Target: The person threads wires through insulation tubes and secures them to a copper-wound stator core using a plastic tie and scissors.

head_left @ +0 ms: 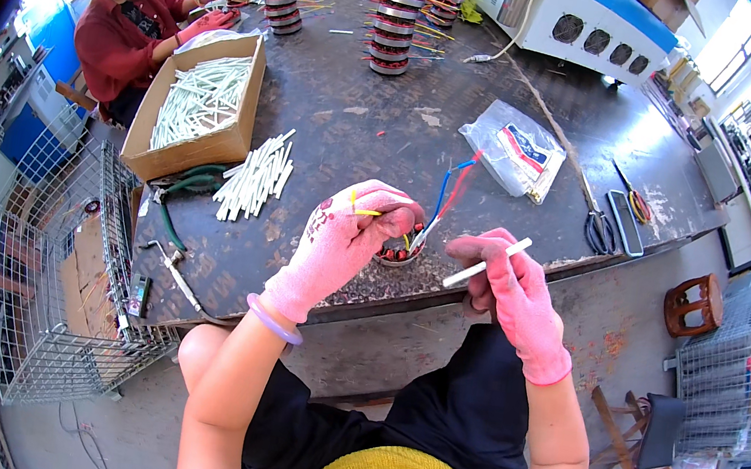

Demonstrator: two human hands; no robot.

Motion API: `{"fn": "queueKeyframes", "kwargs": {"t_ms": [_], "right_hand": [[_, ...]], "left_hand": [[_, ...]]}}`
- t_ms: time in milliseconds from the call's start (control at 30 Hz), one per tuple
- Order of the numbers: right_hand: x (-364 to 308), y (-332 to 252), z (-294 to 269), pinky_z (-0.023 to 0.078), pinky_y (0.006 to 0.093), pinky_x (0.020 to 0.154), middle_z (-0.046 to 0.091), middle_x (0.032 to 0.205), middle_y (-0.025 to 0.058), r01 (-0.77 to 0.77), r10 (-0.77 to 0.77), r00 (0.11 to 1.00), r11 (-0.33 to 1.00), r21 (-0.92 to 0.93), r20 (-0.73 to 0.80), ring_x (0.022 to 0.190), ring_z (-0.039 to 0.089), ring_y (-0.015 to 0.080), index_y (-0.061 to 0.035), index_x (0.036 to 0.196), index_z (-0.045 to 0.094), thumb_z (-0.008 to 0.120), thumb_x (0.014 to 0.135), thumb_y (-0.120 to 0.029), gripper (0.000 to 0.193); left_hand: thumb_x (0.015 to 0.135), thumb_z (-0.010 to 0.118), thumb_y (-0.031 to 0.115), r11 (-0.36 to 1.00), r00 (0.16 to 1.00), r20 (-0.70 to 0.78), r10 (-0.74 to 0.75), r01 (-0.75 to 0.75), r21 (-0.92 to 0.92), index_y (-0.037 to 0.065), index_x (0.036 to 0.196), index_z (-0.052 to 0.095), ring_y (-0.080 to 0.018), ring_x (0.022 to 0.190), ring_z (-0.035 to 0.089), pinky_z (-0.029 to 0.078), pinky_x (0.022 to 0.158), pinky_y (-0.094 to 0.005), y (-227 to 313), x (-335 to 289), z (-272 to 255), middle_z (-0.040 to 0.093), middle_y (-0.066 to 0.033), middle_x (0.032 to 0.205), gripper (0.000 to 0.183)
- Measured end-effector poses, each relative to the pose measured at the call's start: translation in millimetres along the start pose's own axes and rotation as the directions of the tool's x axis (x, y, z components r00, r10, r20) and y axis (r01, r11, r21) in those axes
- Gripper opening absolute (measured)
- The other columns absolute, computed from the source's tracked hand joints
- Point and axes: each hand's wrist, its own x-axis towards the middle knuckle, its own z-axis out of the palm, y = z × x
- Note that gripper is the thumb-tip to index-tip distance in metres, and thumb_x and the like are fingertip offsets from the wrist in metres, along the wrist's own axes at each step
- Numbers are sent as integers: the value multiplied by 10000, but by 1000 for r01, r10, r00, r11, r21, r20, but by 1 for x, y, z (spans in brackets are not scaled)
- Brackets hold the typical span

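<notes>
Both my hands wear pink gloves. My left hand [342, 240] is closed, its fingers pinching a thin yellow wire [363, 211]. Between the fingers of my right hand [523, 306] is a short white sleeve tube [463, 275], tilted up to the right. A small round stator [398, 258] sits at the table's near edge between the two hands, partly covered by my left hand. Blue wire [442, 194] and red wire [459, 189], bare-looking at the lower part, rise from it.
A cardboard box [140, 163] of white tubes stands at left, with a loose tube pile [255, 176] beside it. Stacked stators [394, 23] stand farther back. Pliers [172, 208], a plastic bag [511, 143], scissors [596, 228] and a phone [625, 222] lie around. A co-worker [126, 40] sits at far left.
</notes>
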Motion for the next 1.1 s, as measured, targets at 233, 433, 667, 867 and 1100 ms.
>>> {"fn": "queueKeyframes", "kwargs": {"t_ms": [233,433,667,867,1100], "right_hand": [[1,-52,17,421,157,624,583,811,-49,-152,152,988,988,-1,-17,695,515,2,-45,1164,645,572,1011,-189,223],[12,-89,32,451,178,627,631,817,-6,76,-94,983,990,-122,-155,694,556,29,-15,1097,659,599,989,-142,177],[27,-88,41,451,227,592,622,750,12,256,-300,950,908,-331,-91,646,554,56,-1,1017,651,621,957,-90,112],[35,-90,41,452,232,589,625,752,20,186,-223,974,897,-400,-48,637,555,66,3,1006,641,586,963,-114,137],[37,-86,45,464,237,594,645,765,38,70,-90,995,946,-316,-50,647,571,68,12,999,640,592,952,-116,144]], "left_hand": [[849,627,42,899,983,75,169,-185,396,37,849,624,-322,789,616,491,689,-392,9,-4,-13,623,-102,830,7],[844,667,79,868,980,138,142,-190,459,53,833,606,-336,738,618,491,631,-400,17,-6,-19,581,-110,797,67],[848,667,115,854,973,150,174,-225,469,73,836,590,-311,750,631,504,638,-400,16,-7,-18,588,-80,825,89],[840,674,116,854,968,152,201,-249,458,68,841,586,-313,747,628,502,637,-404,17,-8,-16,584,-82,832,100],[839,695,170,840,966,175,193,-255,480,82,919,593,-303,778,643,519,648,-394,16,-8,-17,589,-77,855,156]]}}
